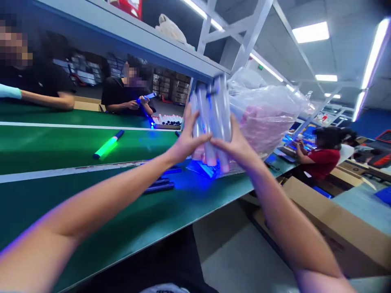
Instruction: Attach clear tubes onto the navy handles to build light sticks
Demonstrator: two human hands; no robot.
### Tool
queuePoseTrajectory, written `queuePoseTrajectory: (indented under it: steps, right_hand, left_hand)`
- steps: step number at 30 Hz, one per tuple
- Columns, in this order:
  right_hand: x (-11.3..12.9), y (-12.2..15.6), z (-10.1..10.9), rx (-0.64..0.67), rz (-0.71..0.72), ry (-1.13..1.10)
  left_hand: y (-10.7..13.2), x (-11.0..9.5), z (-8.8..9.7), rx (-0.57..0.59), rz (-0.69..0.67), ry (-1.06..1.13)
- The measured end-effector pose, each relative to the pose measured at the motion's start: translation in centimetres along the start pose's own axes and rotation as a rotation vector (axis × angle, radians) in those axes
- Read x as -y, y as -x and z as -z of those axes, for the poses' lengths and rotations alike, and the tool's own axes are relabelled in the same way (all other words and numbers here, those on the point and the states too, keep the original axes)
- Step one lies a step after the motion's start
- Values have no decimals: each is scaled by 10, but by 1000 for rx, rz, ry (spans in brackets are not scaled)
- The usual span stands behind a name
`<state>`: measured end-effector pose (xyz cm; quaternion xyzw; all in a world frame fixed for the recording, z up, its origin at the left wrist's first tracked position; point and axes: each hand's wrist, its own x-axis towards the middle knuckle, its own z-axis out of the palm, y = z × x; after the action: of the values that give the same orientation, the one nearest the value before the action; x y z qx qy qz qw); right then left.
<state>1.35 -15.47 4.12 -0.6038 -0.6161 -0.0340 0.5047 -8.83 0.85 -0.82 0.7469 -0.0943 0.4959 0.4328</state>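
Observation:
In front of me a bundle of several clear plastic tubes (210, 118) is held up, slightly blurred by motion. My left hand (187, 138) is closed around its left side, and my right hand (235, 144) grips the right side; the two thumbs nearly meet across the front. Just under the bundle, blue-glowing sticks (207, 169) lie on the green bench, partly hidden. Several dark sticks (159, 187) rest to the left of them, behind my left forearm. Farther left, a light stick (109, 145) glowing green with dark ends lies on the green belt.
A big clear plastic bag (265, 116) with pinkish contents stands behind my right hand. Co-workers (128, 87) sit across the belt, one holding a blue-lit stick. A tray of tubes (168, 121) is nearby. At lower right stands a cardboard box (332, 224); a shelf (122, 28) hangs above.

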Motion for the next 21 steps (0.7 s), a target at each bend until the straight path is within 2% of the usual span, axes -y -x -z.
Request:
queuePoseTrajectory:
  steps: [1, 3, 4, 5, 8, 12, 16, 18, 21]
  right_hand:
    - [-23, 14, -15, 8, -65, -47]
    - [-65, 40, -42, 26, -237, -154]
    - [-83, 52, -52, 36, -328, -197]
    - [-98, 62, -61, 55, -412, -222]
    - [-130, 82, -76, 116, -497, -218]
    - [-156, 86, -82, 173, -545, -152]
    - [-174, 90, -91, 183, -606, 21]
    - [-173, 96, -98, 176, -640, 144]
    - [-159, 101, -107, 195, -689, 326]
  left_hand:
    - [19, 21, -3, 21, 88, 58]
    - [54, 56, -12, 44, 349, 146]
    - [69, 70, -17, 43, 425, 154]
    - [83, 82, -22, 44, 484, 158]
    - [112, 109, -35, 54, 603, 149]
    - [132, 137, -46, 84, 709, 97]
    - [144, 150, -49, 101, 779, 6]
    - [150, 150, -48, 85, 802, -53]
    - [155, 149, -45, 50, 829, -146]
